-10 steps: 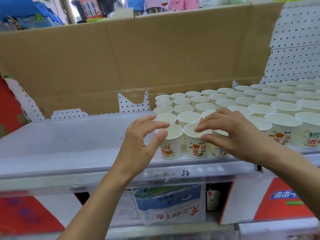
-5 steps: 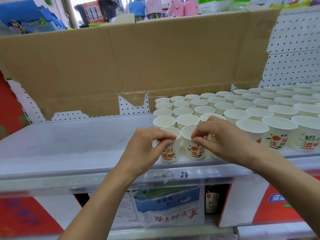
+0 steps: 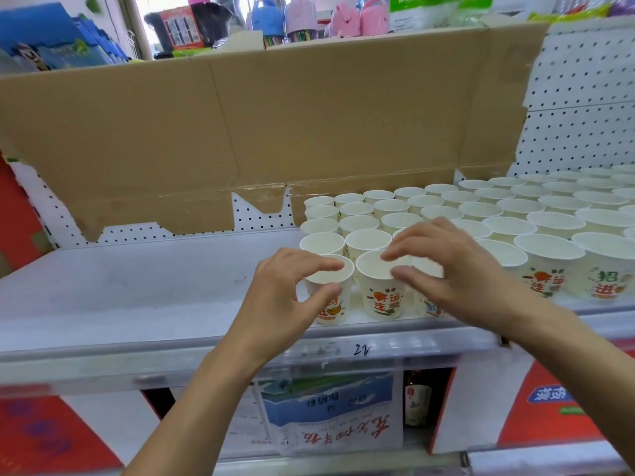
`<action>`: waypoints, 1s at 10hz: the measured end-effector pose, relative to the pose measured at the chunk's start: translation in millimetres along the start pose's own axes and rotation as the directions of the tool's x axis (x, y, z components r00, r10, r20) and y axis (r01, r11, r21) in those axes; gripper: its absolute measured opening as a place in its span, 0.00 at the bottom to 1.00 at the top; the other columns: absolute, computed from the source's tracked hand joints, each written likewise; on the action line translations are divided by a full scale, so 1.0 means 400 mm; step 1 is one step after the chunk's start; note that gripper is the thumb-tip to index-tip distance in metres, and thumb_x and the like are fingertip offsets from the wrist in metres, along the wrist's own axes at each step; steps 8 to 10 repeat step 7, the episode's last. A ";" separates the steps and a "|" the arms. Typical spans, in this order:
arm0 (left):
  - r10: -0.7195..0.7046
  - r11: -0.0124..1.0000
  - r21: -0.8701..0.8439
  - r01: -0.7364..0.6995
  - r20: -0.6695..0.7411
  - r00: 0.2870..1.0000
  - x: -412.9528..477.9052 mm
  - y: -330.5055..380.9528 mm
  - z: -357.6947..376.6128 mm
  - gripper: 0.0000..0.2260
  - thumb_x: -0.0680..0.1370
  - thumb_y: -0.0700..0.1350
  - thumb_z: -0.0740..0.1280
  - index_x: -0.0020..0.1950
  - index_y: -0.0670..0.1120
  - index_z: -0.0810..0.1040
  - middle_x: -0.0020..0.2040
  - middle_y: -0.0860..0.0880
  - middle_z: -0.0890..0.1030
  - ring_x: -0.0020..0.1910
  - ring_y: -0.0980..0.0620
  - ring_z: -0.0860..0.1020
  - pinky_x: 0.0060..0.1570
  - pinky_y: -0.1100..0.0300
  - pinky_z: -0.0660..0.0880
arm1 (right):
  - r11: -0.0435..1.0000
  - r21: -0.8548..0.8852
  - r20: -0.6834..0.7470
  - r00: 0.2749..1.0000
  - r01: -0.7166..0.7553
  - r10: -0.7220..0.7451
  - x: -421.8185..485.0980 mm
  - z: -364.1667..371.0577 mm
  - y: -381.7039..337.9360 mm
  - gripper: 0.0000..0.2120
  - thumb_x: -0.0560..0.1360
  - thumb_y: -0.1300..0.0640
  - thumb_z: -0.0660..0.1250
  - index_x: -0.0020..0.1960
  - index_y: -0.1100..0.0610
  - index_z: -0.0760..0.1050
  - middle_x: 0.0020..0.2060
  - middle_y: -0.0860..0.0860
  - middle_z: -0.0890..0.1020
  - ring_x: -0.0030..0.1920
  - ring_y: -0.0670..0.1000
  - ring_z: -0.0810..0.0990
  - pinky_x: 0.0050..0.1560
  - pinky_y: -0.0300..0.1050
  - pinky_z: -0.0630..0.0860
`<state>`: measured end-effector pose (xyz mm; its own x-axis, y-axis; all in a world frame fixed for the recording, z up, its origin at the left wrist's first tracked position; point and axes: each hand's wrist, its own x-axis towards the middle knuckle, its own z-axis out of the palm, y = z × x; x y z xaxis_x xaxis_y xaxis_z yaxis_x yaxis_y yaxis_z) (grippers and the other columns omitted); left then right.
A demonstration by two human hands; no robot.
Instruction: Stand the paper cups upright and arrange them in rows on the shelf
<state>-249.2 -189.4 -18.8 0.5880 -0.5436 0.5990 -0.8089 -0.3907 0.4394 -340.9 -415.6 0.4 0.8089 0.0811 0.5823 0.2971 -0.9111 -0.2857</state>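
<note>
Your left hand [image 3: 285,297] clamps thumb and finger round the end cup [image 3: 331,304] at the shelf [image 3: 137,297] front edge; your right hand [image 3: 460,276] pinches the next cup [image 3: 381,297] by its rim. Step looks like squaring the front row. Next, nudge both flush with the rows [image 3: 357,221] behind, gently.
</note>
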 end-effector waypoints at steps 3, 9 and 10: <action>-0.062 0.998 -0.005 0.062 -0.002 0.998 -0.001 -0.006 0.009 0.11 0.73 0.50 0.72 0.53 0.63 0.79 0.54 0.63 0.76 0.59 0.61 0.71 0.63 0.47 0.71 | 0.994 -0.083 0.009 0.998 -0.066 0.067 -0.070 -0.089 0.098 0.13 0.69 0.39 0.65 0.48 0.43 0.81 0.46 0.37 0.81 0.52 0.47 0.75 0.52 0.58 0.73; -0.039 0.999 0.010 0.040 -0.079 0.996 -0.005 0.013 0.019 0.12 0.73 0.54 0.70 0.56 0.62 0.77 0.54 0.67 0.74 0.58 0.67 0.70 0.63 0.48 0.72 | 0.984 -0.171 0.017 0.999 0.043 -0.041 -0.069 -0.070 0.116 0.07 0.71 0.45 0.71 0.48 0.43 0.82 0.46 0.41 0.81 0.51 0.51 0.76 0.47 0.53 0.71; -0.039 0.999 0.010 0.040 -0.079 0.996 -0.005 0.013 0.019 0.12 0.73 0.54 0.70 0.56 0.62 0.77 0.54 0.67 0.74 0.58 0.67 0.70 0.63 0.48 0.72 | 0.984 -0.171 0.017 0.999 0.043 -0.041 -0.069 -0.070 0.116 0.07 0.71 0.45 0.71 0.48 0.43 0.82 0.46 0.41 0.81 0.51 0.51 0.76 0.47 0.53 0.71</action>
